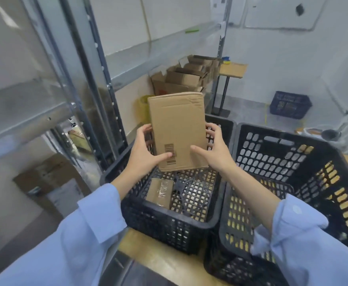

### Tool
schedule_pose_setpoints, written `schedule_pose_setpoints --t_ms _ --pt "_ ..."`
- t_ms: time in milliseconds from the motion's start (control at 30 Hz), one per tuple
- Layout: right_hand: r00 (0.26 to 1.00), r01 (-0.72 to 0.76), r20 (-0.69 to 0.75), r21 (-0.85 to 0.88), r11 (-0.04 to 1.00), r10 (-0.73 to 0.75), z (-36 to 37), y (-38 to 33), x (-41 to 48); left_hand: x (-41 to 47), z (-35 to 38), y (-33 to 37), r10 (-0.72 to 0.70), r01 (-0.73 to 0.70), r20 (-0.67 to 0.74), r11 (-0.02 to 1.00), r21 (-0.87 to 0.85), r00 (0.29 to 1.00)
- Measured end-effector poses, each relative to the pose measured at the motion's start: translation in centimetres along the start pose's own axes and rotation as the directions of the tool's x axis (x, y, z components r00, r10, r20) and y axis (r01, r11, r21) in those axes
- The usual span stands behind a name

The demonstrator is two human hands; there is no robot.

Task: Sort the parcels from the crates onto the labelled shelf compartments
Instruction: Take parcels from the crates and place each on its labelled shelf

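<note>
A flat brown cardboard parcel (pixel 178 129) with a barcode near its lower left is held upright above the left black crate (pixel 169 228). My left hand (pixel 144 151) grips its left edge, thumb on the barcode. My right hand (pixel 212 149) grips its right edge, thumb on the front face. One small taped brown parcel (pixel 159 193) lies on the floor of the left crate. The right black crate (pixel 282 162) beside it shows no parcel inside. The metal shelf unit (pixel 65 96) stands at the left, and its labels are not readable.
Both crates rest on a wooden table (pixel 165 259). Open cardboard boxes (pixel 183 79) sit on the floor behind the shelf. A small wooden stand (pixel 233 69) and a blue crate (pixel 289 107) are farther back. A large box (pixel 51 182) sits under the shelf at left.
</note>
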State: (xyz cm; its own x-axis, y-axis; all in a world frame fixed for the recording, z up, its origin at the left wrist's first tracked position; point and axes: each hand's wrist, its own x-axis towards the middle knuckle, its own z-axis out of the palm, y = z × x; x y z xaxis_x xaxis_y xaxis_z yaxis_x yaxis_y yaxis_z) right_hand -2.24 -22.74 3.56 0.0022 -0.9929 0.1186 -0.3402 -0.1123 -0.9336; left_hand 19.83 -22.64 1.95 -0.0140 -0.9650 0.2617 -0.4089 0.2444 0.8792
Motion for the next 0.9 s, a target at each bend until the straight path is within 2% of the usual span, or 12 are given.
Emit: schedule_pose_setpoints --t_ms 133,233,367,500,600,767,900 --pt "0.992 0.126 0.02 -0.099 0.987 -0.125 -0.9 -1.0 -2.5 -3.6 -0.8 3.6 0.064 -0.057 -0.056 0.991 0.123 0.996" --pt "0.978 0.196 0.086 -0.102 0.975 -0.188 -1.6 -1.8 -4.4 -6.3 -1.5 5.7 0.067 -0.05 -0.107 0.987 0.151 0.992" --pt "0.95 0.259 0.176 0.015 0.966 -0.257 -2.0 -3.2 -6.5 -10.8 -2.6 8.2 0.066 -0.041 -0.207 0.991 0.124 0.976" --pt "0.912 0.224 0.309 0.177 0.958 -0.271 -1.2 -4.6 -8.7 -15.8 -4.3 10.1 0.037 -0.01 -0.271 0.995 0.1 0.962" --pt "0.886 0.226 0.361 0.211 0.951 -0.291 0.3 -5.3 -10.8 -19.3 -6.0 10.5 0.016 0.044 -0.354 0.986 0.161 0.935" --pt "0.833 0.31 0.404 0.228 0.923 -0.379 3.6 -7.0 -14.2 -25.5 -8.8 11.5 0.004 0.12 -0.441 0.96 0.254 0.898" --pt "0.769 0.31 0.486 0.286 0.907 -0.416 6.3 -8.6 -16.8 -29.8 -10.9 12.3 -0.019 0.146 -0.515 0.967 0.207 0.857"
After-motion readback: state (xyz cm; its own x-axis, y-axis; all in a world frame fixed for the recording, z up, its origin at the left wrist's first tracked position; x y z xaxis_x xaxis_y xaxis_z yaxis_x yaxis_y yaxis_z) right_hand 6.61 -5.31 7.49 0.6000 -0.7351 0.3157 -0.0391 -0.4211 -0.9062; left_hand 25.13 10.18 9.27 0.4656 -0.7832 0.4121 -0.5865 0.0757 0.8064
